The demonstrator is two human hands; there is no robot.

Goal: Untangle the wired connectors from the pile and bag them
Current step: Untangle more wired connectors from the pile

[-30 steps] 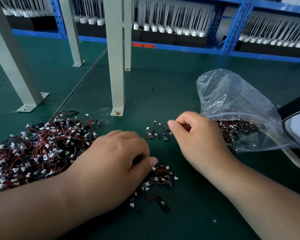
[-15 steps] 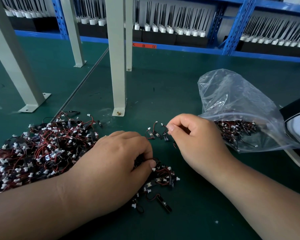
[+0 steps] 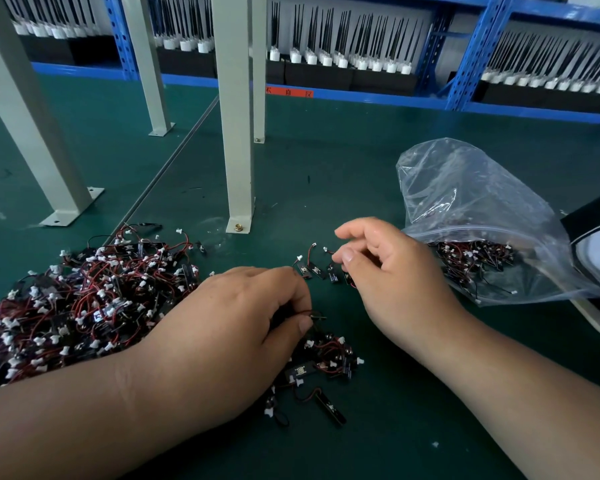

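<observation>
L hand (image 3: 229, 327) sits at 6 o'clock, knuckles up, fingers curled, thumb and fingertips pinching a red-black wire (image 3: 314, 315) at the top of a small clump (image 3: 329, 362). That clump lies just off its fingertips, toward 4 o'clock. The big pile (image 3: 77, 306) of connectors is at 9 o'clock, its near edge touching the L hand and wrist.

R hand (image 3: 392, 282) is at 3 o'clock of the L, apart from it. Thumb and forefinger are parted, the rest loosely curled; can't tell if it holds anything. A short row of loose connectors (image 3: 312, 268) lies between the two hands, the R thumb just beside its R end.

The bag (image 3: 471, 202) lies at 3 o'clock, its zip mouth facing 8 o'clock, just beside the R hand's knuckles, w/ connectors heaped inside. A black-and-white thing (image 3: 596, 233) touches the bag's far R side.

The post (image 3: 236, 133) is bolted down at 12 o'clock of the row, close by. There's bare green mat (image 3: 326, 174) between post and bag, and more at 5 o'clock under the R forearm.
</observation>
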